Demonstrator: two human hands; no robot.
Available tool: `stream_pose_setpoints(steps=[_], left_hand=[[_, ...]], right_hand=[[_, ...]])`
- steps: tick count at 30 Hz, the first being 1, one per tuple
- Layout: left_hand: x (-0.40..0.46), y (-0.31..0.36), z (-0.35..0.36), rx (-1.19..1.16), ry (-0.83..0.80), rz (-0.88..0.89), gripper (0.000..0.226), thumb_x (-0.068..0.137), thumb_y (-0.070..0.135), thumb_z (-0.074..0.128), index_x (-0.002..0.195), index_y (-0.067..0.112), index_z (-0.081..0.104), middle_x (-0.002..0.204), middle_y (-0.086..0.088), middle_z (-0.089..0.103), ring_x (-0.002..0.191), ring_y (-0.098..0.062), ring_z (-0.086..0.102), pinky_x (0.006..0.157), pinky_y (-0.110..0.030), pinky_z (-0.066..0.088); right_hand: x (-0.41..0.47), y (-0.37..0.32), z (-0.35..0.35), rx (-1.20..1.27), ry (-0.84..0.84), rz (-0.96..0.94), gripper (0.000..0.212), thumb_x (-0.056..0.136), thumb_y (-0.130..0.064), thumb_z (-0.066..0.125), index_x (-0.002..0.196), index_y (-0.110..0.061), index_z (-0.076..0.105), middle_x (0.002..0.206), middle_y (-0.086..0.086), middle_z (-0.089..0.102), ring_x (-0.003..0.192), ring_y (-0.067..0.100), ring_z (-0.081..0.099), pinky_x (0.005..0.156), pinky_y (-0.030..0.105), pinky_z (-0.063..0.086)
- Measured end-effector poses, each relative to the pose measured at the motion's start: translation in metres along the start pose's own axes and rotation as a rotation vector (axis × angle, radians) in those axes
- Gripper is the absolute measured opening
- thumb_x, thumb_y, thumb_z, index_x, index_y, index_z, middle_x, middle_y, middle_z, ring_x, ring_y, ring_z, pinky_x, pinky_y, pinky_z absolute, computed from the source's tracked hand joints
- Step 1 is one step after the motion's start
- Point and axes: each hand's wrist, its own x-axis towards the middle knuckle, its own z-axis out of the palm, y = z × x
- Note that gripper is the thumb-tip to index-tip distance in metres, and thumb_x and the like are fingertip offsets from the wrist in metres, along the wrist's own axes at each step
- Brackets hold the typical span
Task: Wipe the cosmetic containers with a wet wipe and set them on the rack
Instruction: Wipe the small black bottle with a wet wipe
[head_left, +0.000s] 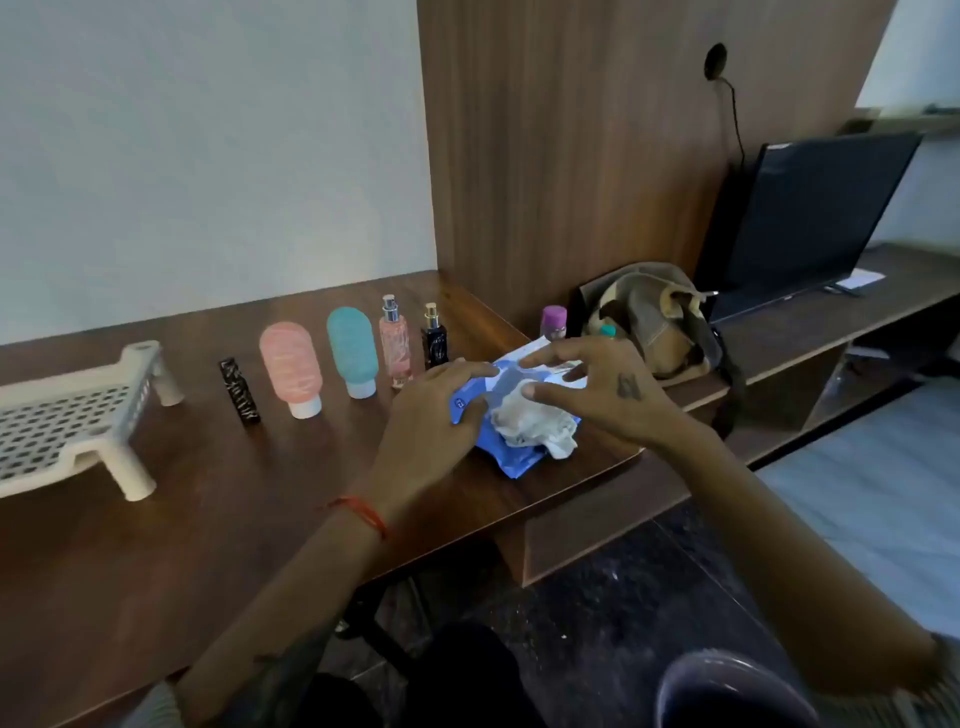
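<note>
- Left hand flat on blue wipe pack, fingers straight, pressing it to the wooden desk.
- Right hand over the pack, thumb and fingers near a crumpled white wipe (pinched or just touched: cannot tell).
- Left of the pack, in a row: dark perfume bottle, pink spray bottle, teal bottle, pink bottle, black patterned tube.
- White perforated rack at far left, bare.

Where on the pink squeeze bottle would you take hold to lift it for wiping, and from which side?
Grip the pink squeeze bottle round its wide ribbed body, fingers coming from the front, the person's side. It stands upside down on its small white cap, so a low grip could tip it. The teal bottle stands close on its right; the black tube stands on its left.
</note>
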Motion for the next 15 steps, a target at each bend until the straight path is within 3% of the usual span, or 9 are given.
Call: stream_pose_setpoints(steps=[4, 6, 10, 15], left_hand=[[-0.002, -0.006, 0.003, -0.02, -0.039, -0.075, 0.026, 0.086, 0.024, 0.06, 0.112, 0.023, 0.066, 0.125, -0.002, 0.062, 0.127, -0.012, 0.048, 0.097, -0.018, 0.035], [-0.004, -0.007, 0.003, -0.043, -0.057, -0.08, 0.031, 0.084, 0.031, 0.054, 0.111, 0.024, 0.066, 0.127, -0.002, 0.061, 0.128, -0.009, 0.046, 0.098, -0.018, 0.036], [-0.006, -0.01, 0.004, -0.098, -0.117, -0.06, 0.035, 0.082, 0.035, 0.057, 0.114, 0.023, 0.065, 0.126, 0.001, 0.062, 0.13, -0.006, 0.041, 0.111, -0.042, 0.032], [-0.006, -0.009, 0.006, -0.106, -0.132, -0.02, 0.047, 0.075, 0.053, 0.054, 0.113, 0.026, 0.064, 0.122, 0.006, 0.063, 0.126, 0.001, 0.041, 0.114, -0.045, 0.026]], right_hand=[[-0.006, 0.01, 0.0, -0.053, -0.018, -0.058, 0.022, 0.076, -0.026, 0.074, 0.098, -0.02, 0.073, 0.099, -0.012, 0.069, 0.09, -0.013, 0.056, 0.075, 0.009, 0.045], [-0.008, 0.011, 0.0, -0.017, -0.057, -0.055, 0.025, 0.074, -0.025, 0.078, 0.098, -0.02, 0.073, 0.103, -0.013, 0.067, 0.095, -0.011, 0.056, 0.079, 0.008, 0.045], [-0.008, 0.013, 0.005, -0.055, -0.097, -0.093, 0.027, 0.07, -0.036, 0.074, 0.094, -0.024, 0.074, 0.104, -0.009, 0.07, 0.097, -0.001, 0.059, 0.083, 0.02, 0.047], [-0.003, 0.009, 0.011, -0.041, -0.036, -0.114, 0.015, 0.077, -0.031, 0.07, 0.085, -0.02, 0.076, 0.085, -0.005, 0.073, 0.078, 0.007, 0.065, 0.07, 0.034, 0.052]])
